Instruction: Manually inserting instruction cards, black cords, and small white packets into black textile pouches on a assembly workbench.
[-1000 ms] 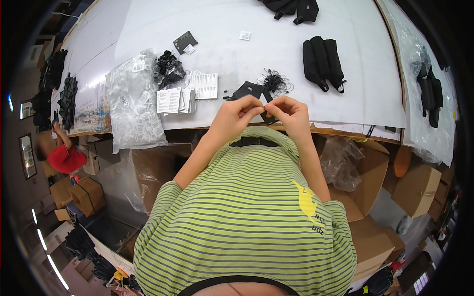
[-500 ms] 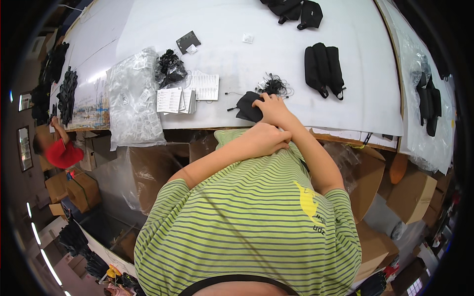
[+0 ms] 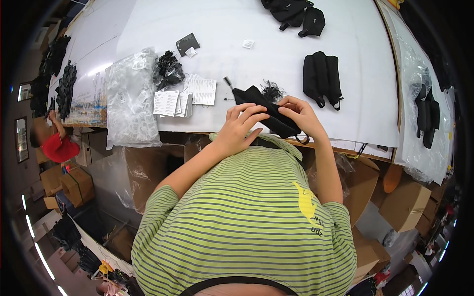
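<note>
Both hands were at the near edge of the white tabletop (image 3: 276, 39), working on one black pouch (image 3: 266, 111). The pouch lay flat at the tabletop's front edge, its lower end overhanging slightly toward the person's striped shirt (image 3: 247, 217). The left hand (image 3: 240, 129) rested on the pouch's near side, fingers bent and spread over the fabric, pressing rather than fully closed. The right hand (image 3: 298, 114) was closed on the pouch's right end, fingers curled over the top edge with the thumb beneath. A thin black loop (image 3: 302, 138) hung from that end below the right hand.

Just behind the pouch lay a small tangle of black cords (image 3: 270, 91). Left of it sat a stack of printed white cards (image 3: 185, 96), and beyond those a heap of black cords (image 3: 168, 70) beside a clear plastic bag (image 3: 131, 101) of small packets. To the right, well apart from the hands, stood a row of rolled black pouches (image 3: 322, 78). More black goods (image 3: 296, 11) lay at the far edge.
</note>
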Demonstrator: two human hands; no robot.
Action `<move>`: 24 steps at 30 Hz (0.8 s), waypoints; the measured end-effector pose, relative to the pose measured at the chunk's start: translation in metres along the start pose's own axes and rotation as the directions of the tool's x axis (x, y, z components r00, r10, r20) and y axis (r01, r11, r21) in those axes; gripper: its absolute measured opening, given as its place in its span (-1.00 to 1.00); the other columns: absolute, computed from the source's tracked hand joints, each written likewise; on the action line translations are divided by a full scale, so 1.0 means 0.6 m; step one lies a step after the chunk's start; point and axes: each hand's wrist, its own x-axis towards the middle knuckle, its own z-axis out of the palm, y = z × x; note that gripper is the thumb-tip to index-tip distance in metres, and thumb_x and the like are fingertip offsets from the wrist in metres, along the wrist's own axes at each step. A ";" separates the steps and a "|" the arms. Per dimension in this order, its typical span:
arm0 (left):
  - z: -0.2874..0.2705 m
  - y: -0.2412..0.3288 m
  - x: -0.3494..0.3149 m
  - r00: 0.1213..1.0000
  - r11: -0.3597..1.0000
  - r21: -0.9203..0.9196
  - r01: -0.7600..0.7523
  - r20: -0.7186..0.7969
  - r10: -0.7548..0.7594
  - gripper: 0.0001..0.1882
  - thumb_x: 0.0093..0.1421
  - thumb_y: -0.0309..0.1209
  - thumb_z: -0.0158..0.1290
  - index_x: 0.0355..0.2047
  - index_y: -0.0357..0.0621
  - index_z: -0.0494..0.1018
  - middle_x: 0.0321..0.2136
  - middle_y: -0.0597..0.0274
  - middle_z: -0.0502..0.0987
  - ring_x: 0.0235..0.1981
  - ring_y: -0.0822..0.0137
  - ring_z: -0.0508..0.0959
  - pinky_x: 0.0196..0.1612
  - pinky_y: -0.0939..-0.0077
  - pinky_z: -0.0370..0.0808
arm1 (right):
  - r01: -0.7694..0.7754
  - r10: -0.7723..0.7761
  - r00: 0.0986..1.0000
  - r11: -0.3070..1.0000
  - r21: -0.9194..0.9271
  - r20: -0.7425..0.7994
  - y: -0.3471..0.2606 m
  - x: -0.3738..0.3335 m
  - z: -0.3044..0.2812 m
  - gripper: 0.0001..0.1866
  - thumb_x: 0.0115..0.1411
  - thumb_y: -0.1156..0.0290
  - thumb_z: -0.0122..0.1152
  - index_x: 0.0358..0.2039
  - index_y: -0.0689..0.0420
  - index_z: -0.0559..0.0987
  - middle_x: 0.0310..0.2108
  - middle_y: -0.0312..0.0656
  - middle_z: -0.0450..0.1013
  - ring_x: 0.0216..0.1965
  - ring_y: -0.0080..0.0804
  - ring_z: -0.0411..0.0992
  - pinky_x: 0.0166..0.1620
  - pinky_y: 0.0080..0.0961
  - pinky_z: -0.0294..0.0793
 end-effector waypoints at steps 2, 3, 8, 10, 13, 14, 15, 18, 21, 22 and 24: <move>-0.001 -0.004 0.010 0.997 0.976 0.205 -0.076 0.007 0.076 -0.59 -0.06 -0.45 0.17 -0.15 -0.05 0.39 -0.17 0.34 0.39 -0.05 0.23 0.31 0.01 0.30 0.17 | 0.021 -0.021 0.998 1.000 -0.008 0.062 -0.021 -0.007 0.000 -0.89 0.11 0.46 0.11 -0.36 0.22 0.48 -0.53 -0.38 0.42 -0.49 -0.75 0.31 -0.39 -0.75 0.28; -0.004 0.001 0.023 0.993 0.967 0.232 -0.105 -0.026 0.114 -0.62 -0.13 -0.48 0.17 -0.23 -0.10 0.41 -0.24 0.31 0.40 -0.13 0.22 0.36 -0.08 0.33 0.24 | 0.018 -0.015 0.997 0.999 -0.050 0.070 -0.026 -0.009 -0.003 -0.89 0.11 0.45 0.11 -0.38 0.22 0.48 -0.55 -0.42 0.39 -0.49 -0.78 0.29 -0.41 -0.76 0.26; -0.001 -0.008 0.043 0.980 0.974 0.156 -0.165 0.134 0.144 -0.71 -0.21 -0.56 0.13 -0.39 -0.17 0.40 -0.39 0.24 0.40 -0.30 0.22 0.40 -0.22 0.41 0.33 | 0.135 -0.150 0.987 0.969 -0.209 -0.056 -0.053 -0.026 0.006 -0.88 0.11 0.48 0.10 -0.35 0.25 0.47 -0.52 -0.27 0.47 -0.50 -0.65 0.38 -0.40 -0.71 0.35; -0.002 -0.006 0.049 0.972 0.974 0.156 -0.166 0.195 0.134 -0.74 -0.23 -0.57 0.11 -0.44 -0.18 0.39 -0.45 0.23 0.38 -0.35 0.24 0.40 -0.27 0.45 0.36 | 0.194 -0.251 0.958 0.924 -0.330 -0.138 -0.067 -0.036 0.011 -0.87 0.09 0.48 0.10 -0.35 0.25 0.49 -0.53 -0.21 0.49 -0.50 -0.57 0.43 -0.40 -0.67 0.39; -0.002 -0.002 0.051 0.974 0.971 0.132 -0.197 0.135 0.179 -0.71 -0.24 -0.59 0.10 -0.41 -0.19 0.41 -0.47 0.22 0.41 -0.37 0.24 0.41 -0.32 0.44 0.38 | 0.282 -0.372 0.916 0.864 -0.416 -0.151 -0.079 -0.053 0.014 -0.86 0.09 0.48 0.09 -0.34 0.26 0.49 -0.51 -0.09 0.50 -0.47 -0.41 0.50 -0.38 -0.60 0.46; -0.004 0.003 0.052 0.987 0.980 0.127 -0.150 0.080 0.141 -0.70 -0.26 -0.59 0.11 -0.40 -0.19 0.43 -0.50 0.22 0.43 -0.41 0.25 0.43 -0.35 0.45 0.39 | 0.280 -0.357 0.926 0.865 -0.416 -0.121 -0.083 -0.056 0.013 -0.86 0.09 0.48 0.09 -0.33 0.25 0.49 -0.51 -0.09 0.50 -0.46 -0.39 0.51 -0.38 -0.59 0.47; -0.004 0.005 0.052 0.995 0.987 0.121 -0.103 0.025 0.101 -0.70 -0.27 -0.59 0.11 -0.40 -0.20 0.44 -0.52 0.22 0.45 -0.44 0.25 0.45 -0.39 0.45 0.40 | 0.277 -0.343 0.935 0.866 -0.416 -0.090 -0.086 -0.060 0.013 -0.86 0.09 0.47 0.09 -0.33 0.25 0.49 -0.51 -0.10 0.50 -0.45 -0.38 0.52 -0.38 -0.58 0.48; -0.003 0.003 0.044 0.965 0.966 0.077 -0.246 -0.073 0.252 -0.67 -0.30 -0.58 0.14 -0.40 -0.19 0.47 -0.54 0.23 0.49 -0.49 0.25 0.48 -0.42 0.45 0.41 | 0.266 -0.316 0.946 0.884 -0.383 -0.073 -0.095 -0.077 0.011 -0.86 0.09 0.48 0.09 -0.33 0.24 0.49 -0.51 -0.11 0.50 -0.46 -0.39 0.51 -0.38 -0.58 0.48; -0.006 0.015 0.042 0.956 0.952 0.136 -0.273 -0.076 0.285 -0.70 -0.32 -0.56 0.16 -0.45 -0.18 0.47 -0.52 0.24 0.51 -0.48 0.28 0.50 -0.44 0.47 0.42 | 0.288 -0.332 0.942 0.877 -0.384 -0.051 -0.101 -0.091 0.012 -0.86 0.09 0.48 0.09 -0.33 0.23 0.49 -0.51 -0.11 0.50 -0.48 -0.36 0.51 -0.38 -0.58 0.48; -0.004 0.016 0.040 0.957 0.953 0.137 -0.269 -0.075 0.281 -0.70 -0.32 -0.56 0.16 -0.45 -0.18 0.47 -0.52 0.24 0.51 -0.48 0.28 0.50 -0.44 0.47 0.42 | 0.309 -0.350 0.936 0.867 -0.391 -0.036 -0.100 -0.094 0.011 -0.86 0.08 0.48 0.10 -0.33 0.23 0.49 -0.51 -0.11 0.49 -0.48 -0.35 0.50 -0.38 -0.59 0.47; 0.001 0.017 0.036 0.955 0.956 0.133 -0.262 -0.107 0.277 -0.72 -0.33 -0.57 0.14 -0.48 -0.18 0.47 -0.51 0.26 0.51 -0.47 0.30 0.50 -0.44 0.48 0.42 | 0.300 -0.335 0.942 0.871 -0.389 -0.023 -0.098 -0.094 0.006 -0.86 0.08 0.48 0.10 -0.33 0.23 0.49 -0.51 -0.11 0.49 -0.49 -0.35 0.50 -0.39 -0.58 0.47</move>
